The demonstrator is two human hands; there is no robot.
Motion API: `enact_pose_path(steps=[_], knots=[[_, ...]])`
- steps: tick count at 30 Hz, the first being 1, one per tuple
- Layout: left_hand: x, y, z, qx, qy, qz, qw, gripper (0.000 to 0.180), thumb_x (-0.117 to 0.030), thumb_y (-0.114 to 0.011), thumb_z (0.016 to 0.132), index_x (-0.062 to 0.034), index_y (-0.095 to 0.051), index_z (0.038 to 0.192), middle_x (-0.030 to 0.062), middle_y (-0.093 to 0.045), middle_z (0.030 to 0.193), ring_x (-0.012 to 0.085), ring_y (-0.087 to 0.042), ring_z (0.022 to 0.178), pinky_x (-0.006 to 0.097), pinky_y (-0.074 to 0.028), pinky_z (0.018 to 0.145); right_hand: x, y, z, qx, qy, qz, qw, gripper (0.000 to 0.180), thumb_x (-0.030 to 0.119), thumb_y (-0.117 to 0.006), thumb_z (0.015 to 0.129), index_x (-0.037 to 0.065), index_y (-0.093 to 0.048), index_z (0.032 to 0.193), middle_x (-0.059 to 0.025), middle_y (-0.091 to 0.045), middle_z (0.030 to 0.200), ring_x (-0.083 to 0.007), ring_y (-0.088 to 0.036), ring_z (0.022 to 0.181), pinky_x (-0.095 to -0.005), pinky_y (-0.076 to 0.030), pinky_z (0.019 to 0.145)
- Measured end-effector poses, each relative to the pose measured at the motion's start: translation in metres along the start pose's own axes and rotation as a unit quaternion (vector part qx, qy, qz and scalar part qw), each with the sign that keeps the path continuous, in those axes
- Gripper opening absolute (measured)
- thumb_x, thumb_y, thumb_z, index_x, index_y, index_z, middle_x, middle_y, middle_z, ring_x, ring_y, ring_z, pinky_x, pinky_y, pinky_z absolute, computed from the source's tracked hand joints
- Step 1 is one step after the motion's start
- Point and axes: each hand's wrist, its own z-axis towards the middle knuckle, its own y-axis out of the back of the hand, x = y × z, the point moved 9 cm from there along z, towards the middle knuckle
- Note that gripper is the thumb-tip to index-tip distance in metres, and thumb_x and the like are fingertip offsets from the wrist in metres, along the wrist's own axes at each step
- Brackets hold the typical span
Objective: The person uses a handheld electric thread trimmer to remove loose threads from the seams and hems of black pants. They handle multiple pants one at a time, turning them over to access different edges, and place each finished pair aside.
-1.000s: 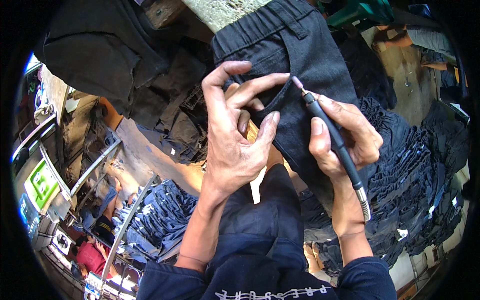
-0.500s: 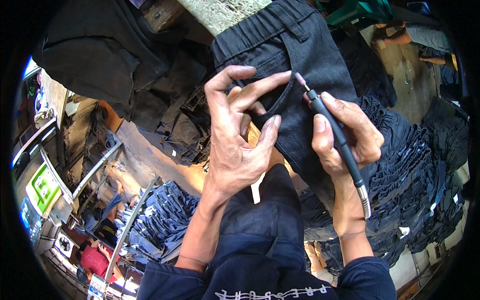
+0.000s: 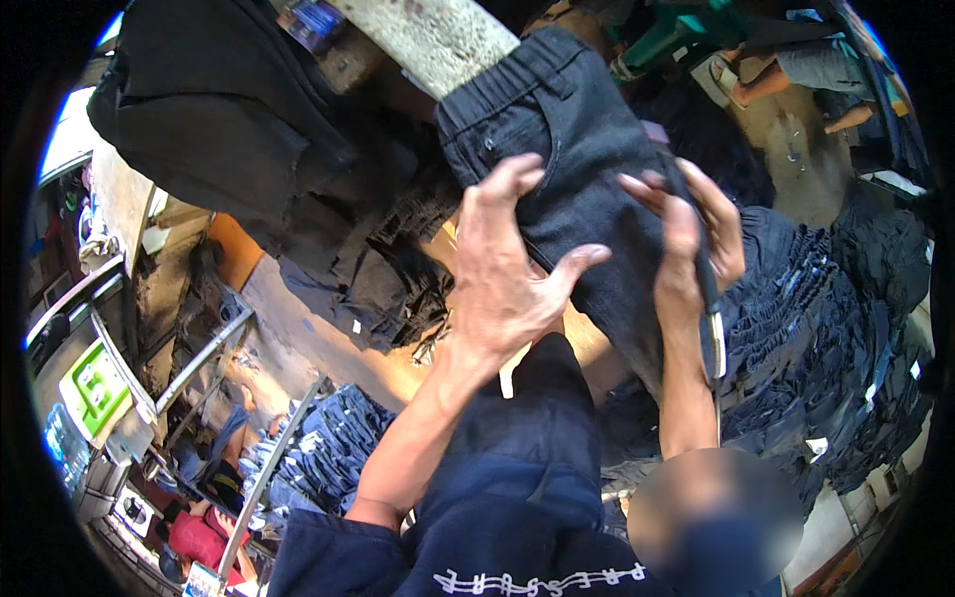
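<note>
Black elastic-waist trousers point(image 3: 597, 214) are pulled over a pale, speckled board point(image 3: 443, 45), with a front pocket and belt loop showing. My left hand point(image 3: 512, 274) is over the pocket side, its thumb and fingers apart, holding nothing. It looks to be at or just above the cloth; I cannot tell if it touches. On the right edge of the trousers, my right hand point(image 3: 701, 239) holds a slim black rotary grinding pen point(image 3: 680, 179). Its pinkish tip points away from me. Both hands are slightly smeared by motion.
A large heap of dark gathered garments point(image 3: 796, 328) lies at the right. Dark cloth point(image 3: 219, 129) hangs at the far left. Blue folded garments point(image 3: 338, 438) are stacked lower left beside a metal rail point(image 3: 264, 488). Other people's legs point(image 3: 766, 85) show at the far right.
My left fingers have drawn out of the pocket opening and spread. The grinding pen has swung away from the pocket to the trousers' right edge with my right hand.
</note>
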Motion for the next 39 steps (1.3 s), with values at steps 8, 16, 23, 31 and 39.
enact_pose_path(steps=[8, 16, 23, 31, 39], knots=[[0.034, 0.077, 0.089, -0.114, -0.163, 0.117, 0.973, 0.038, 0.0, -0.085, 0.087, -0.0105, -0.078, 0.122, 0.0088, -0.074, 0.122, 0.0304, -0.071, 0.115, 0.039, -0.056, 0.102, 0.059, 0.058, -0.077, 0.121, 0.03, -0.244, 0.962, 0.022, 0.007, -0.074, 0.103, 0.0, -0.079, 0.123, -0.0196, -0.08, 0.125, -0.0337, -0.075, 0.125, -0.0464, -0.054, 0.113], [-0.026, -0.045, -0.038, 0.051, -0.159, 0.155, 0.974, 0.086, -0.065, -0.087, 0.085, -0.0272, -0.061, 0.157, 0.0144, -0.028, 0.181, 0.0425, -0.017, 0.168, 0.067, -0.001, 0.135, 0.012, 0.083, -0.097, 0.04, -0.056, -0.065, 0.995, 0.035, 0.015, -0.064, 0.111, -0.001, -0.06, 0.143, -0.0194, -0.081, 0.116, -0.0271, -0.078, 0.114, -0.0409, -0.058, 0.107], [-0.019, -0.031, -0.024, 0.009, -0.155, 0.209, 0.966, 0.074, -0.056, -0.083, 0.093, -0.0242, -0.062, 0.156, 0.0191, -0.023, 0.181, 0.0413, -0.015, 0.169, 0.062, -0.003, 0.137, 0.041, 0.114, -0.126, 0.107, 0.105, -0.21, 0.966, 0.033, 0.008, -0.074, 0.098, -0.006, -0.072, 0.128, -0.0209, -0.082, 0.114, -0.0376, -0.079, 0.116, -0.0476, -0.059, 0.111], [-0.01, -0.117, -0.166, -0.001, 0.27, -0.373, 0.888, 0.114, -0.002, -0.095, 0.084, -0.0063, -0.016, 0.166, 0.0267, -0.054, 0.15, 0.0345, -0.065, 0.134, 0.047, -0.059, 0.109, 0.037, 0.127, -0.13, 0.073, 0.077, -0.219, 0.97, 0.032, 0.007, -0.074, 0.092, -0.007, -0.078, 0.12, -0.0221, -0.082, 0.114, -0.0399, -0.08, 0.114, -0.0471, -0.062, 0.106], [0.029, -0.108, -0.183, 0.047, 0.344, -0.353, 0.868, 0.065, -0.002, -0.098, 0.081, 0.0047, -0.056, 0.13, 0.0137, -0.071, 0.106, 0.0213, -0.078, 0.095, 0.032, -0.067, 0.087, 0.042, 0.126, -0.142, 0.124, 0.139, -0.18, 0.966, 0.028, 0.004, -0.069, 0.093, -0.012, -0.075, 0.114, -0.0285, -0.08, 0.111, -0.0408, -0.08, 0.111, -0.051, -0.063, 0.104]])
